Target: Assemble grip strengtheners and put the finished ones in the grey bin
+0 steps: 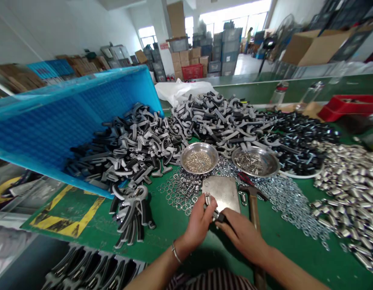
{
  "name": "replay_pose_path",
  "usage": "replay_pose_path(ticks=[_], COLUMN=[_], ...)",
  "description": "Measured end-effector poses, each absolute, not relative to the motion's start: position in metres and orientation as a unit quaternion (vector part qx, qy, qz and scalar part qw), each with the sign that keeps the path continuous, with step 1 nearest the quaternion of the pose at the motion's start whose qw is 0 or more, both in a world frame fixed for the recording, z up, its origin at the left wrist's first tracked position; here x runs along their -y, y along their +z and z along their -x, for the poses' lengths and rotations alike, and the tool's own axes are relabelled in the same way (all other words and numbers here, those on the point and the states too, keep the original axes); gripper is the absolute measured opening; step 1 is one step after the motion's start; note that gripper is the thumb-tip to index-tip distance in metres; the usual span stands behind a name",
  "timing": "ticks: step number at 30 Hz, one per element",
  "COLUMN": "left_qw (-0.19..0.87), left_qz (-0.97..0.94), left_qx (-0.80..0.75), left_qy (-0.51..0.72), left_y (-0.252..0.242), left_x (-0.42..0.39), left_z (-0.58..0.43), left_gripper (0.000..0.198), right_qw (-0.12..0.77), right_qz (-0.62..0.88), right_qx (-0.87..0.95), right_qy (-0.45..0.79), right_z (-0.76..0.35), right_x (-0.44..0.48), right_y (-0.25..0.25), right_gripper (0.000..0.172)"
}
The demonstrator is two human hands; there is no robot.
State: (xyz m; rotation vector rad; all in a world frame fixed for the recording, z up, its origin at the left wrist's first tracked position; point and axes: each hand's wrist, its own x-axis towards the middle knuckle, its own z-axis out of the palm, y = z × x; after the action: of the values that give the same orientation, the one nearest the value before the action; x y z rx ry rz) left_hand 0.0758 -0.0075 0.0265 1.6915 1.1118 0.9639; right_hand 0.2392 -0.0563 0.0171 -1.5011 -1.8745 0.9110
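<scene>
Both hands are pinching a small part [215, 214] over a crowded desk [174, 229].

A blue crate [53, 117] is lying tipped, so its grey handles [134, 145] are spilling within reach. The left bowl [184, 158] is holding rings, the right bowl [275, 165] pins, keeping them sorted. Just before a steel plate [225, 189], left hand [198, 223] and right hand [242, 235] fingers are gripping the part from both sides, steadying it above the desk.
</scene>
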Motion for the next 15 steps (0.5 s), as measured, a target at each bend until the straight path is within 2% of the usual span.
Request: replay_pose_path(ticks=[3,5,10,12,15], left_qw=[0.419,0.403,0.462,0.478,0.49], left_qz=[-0.715,-0.733,-0.674,-0.662,-0.624], left_qx=[-0.411,-0.4,-0.481,-0.487,-0.512], left_qy=[0.379,0.375,0.317,0.31,0.329], left_y=[0.033,0.036,0.022,0.014,0.008], left_x=[0.006,0.003,0.006,0.011,0.011], left_z=[-0.075,-0.075,-0.085,-0.091,-0.097], left_gripper=[0.02,0.018,0.025,0.026,0.027], right_qw=[0.271,0.262,0.292,0.288,0.273], right_qz=[0.519,0.521,0.575,0.569,0.584], right_qx=[0.647,0.625,0.737,0.748,0.745], right_qy=[0.489,0.52,0.203,0.185,0.173], right_z=[-0.23,-0.228,-0.24,-0.243,-0.242], right_x=[0.061,0.061,0.053,0.054,0.061], right_y=[0.013,0.013,0.012,0.009,0.004], right_gripper=[0.044,0.051,0.04,0.044,0.038])
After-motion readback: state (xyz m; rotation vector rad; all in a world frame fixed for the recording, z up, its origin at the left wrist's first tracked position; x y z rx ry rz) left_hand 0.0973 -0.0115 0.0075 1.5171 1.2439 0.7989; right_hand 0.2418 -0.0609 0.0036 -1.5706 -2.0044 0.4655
